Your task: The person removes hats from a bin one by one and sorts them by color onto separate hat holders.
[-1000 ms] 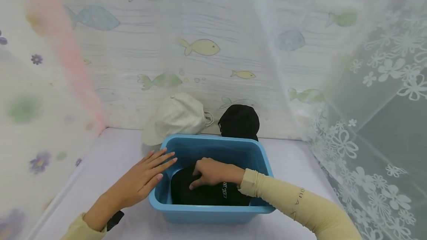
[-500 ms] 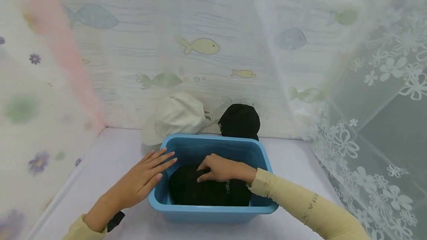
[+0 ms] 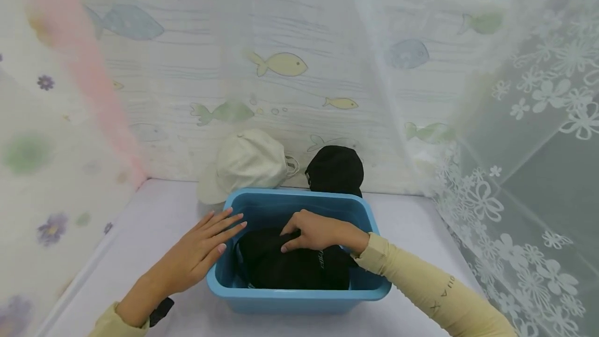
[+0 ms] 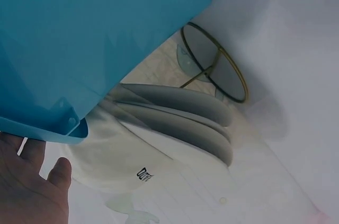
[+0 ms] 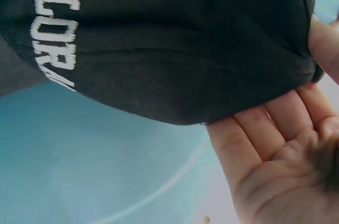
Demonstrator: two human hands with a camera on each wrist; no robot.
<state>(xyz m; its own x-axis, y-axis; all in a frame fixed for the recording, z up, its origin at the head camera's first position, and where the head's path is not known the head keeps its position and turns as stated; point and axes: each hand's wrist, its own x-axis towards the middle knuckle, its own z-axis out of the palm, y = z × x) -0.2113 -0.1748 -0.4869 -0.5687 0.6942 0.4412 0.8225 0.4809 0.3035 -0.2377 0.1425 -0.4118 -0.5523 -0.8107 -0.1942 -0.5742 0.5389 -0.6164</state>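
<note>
A blue plastic basin point(image 3: 299, 293) stands in front of me on the white table. Inside lies a black baseball cap point(image 3: 285, 269) with white lettering. My right hand point(image 3: 315, 230) reaches over the basin's right side and pinches the cap's crown between thumb and fingers. In the right wrist view the thumb shows on one side of the black fabric, the other fingers on the other. My left hand point(image 3: 198, 251) rests at the basin's left rim with its fingers straight. From the left wrist view, those fingers lie right beneath the rim's edge.
Behind the basin sit cream caps point(image 3: 252, 163), stacked brim on brim in the left wrist view, beside a round-based metal stand point(image 4: 214, 62). Another black cap point(image 3: 334, 170) sits to their right. Sheer printed curtains point(image 3: 281, 92) enclose the table at back and sides.
My right hand has risen and shifted a little right and away from me, pulling up the black cap, which changes shape in the basin. The left hand stays put.
</note>
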